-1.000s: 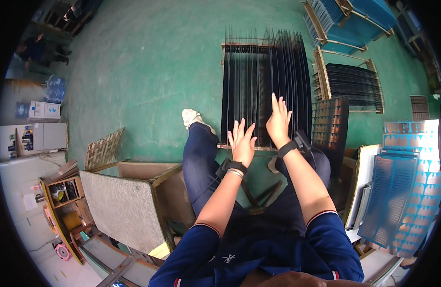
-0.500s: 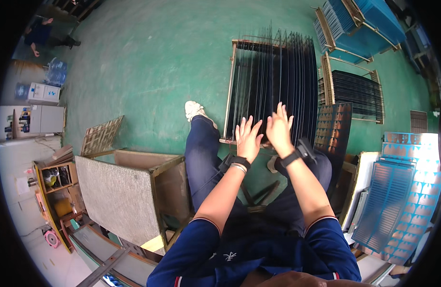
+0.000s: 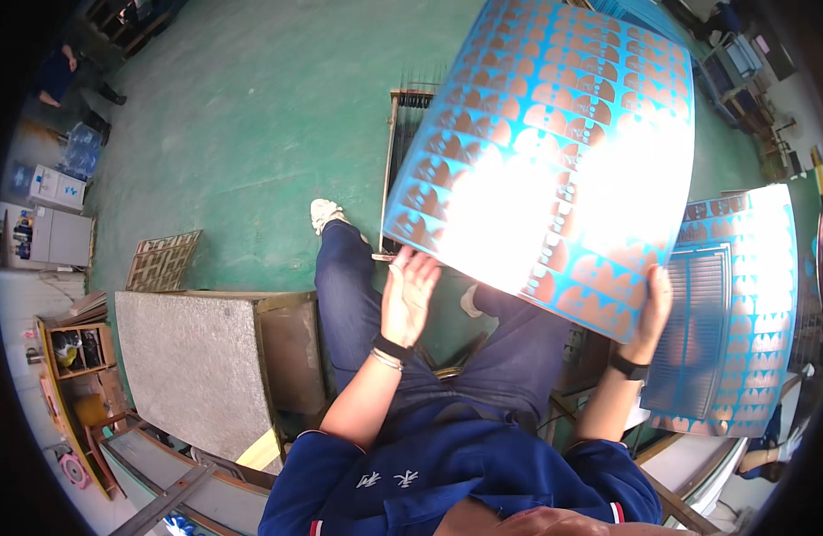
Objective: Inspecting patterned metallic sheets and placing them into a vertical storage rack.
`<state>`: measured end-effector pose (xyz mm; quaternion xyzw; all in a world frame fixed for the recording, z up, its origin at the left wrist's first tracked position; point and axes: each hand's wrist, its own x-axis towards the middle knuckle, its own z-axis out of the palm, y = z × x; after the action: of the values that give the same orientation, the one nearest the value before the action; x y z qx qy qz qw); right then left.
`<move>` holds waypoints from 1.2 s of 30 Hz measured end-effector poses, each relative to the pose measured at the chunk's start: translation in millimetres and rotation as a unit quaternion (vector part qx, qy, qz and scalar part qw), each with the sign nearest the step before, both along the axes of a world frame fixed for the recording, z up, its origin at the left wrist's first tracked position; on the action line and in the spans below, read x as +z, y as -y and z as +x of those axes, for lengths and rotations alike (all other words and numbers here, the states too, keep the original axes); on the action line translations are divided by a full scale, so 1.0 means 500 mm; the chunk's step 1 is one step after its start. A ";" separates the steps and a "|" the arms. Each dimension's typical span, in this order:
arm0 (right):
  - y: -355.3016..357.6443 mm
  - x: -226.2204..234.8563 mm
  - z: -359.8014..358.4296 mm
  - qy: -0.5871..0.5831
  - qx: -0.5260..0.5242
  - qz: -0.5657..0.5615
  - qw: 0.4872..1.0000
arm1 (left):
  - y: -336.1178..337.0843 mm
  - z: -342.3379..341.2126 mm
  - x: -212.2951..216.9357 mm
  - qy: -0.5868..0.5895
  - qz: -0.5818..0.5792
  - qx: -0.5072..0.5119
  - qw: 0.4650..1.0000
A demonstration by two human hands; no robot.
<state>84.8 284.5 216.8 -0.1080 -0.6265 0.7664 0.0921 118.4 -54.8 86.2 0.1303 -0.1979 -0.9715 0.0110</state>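
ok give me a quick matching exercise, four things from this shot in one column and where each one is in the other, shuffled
Things:
1. blue patterned sheet
2. grey slab-topped table
3. white shoe
4. black wristband

Places:
A. on the right wrist
B. on the green floor, at the end of the outstretched leg
C. held up between the left hand and right hand
D. to the person's left, beside the knee

Pairs: 1-C, 2-D, 3-B, 4-A

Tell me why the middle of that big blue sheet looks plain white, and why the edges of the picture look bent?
Head view: strong glare bleaches the centre of the blue patterned sheet, held between the left hand and right hand; the second blue sheet behind it is washed out too. The fisheye lens bends straight lines toward the dark round rim. The green floor is evenly lit.
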 end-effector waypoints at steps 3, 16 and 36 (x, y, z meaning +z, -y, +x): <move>0.116 -0.076 0.054 -0.003 0.031 -0.115 0.993 | -0.052 0.028 0.101 -0.067 0.110 -0.062 0.990; 0.065 -0.084 -0.008 -0.065 0.062 -0.341 0.936 | 0.147 0.130 0.174 -0.009 -0.138 -0.025 0.990; -0.030 -0.020 0.062 -0.091 -0.044 -0.310 0.945 | 0.249 0.141 0.123 0.024 -0.246 0.012 0.969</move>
<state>115.8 299.5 206.8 -0.0884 -0.3416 0.9244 0.1450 189.2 -179.4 147.6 0.1497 -0.4296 -0.8891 0.0497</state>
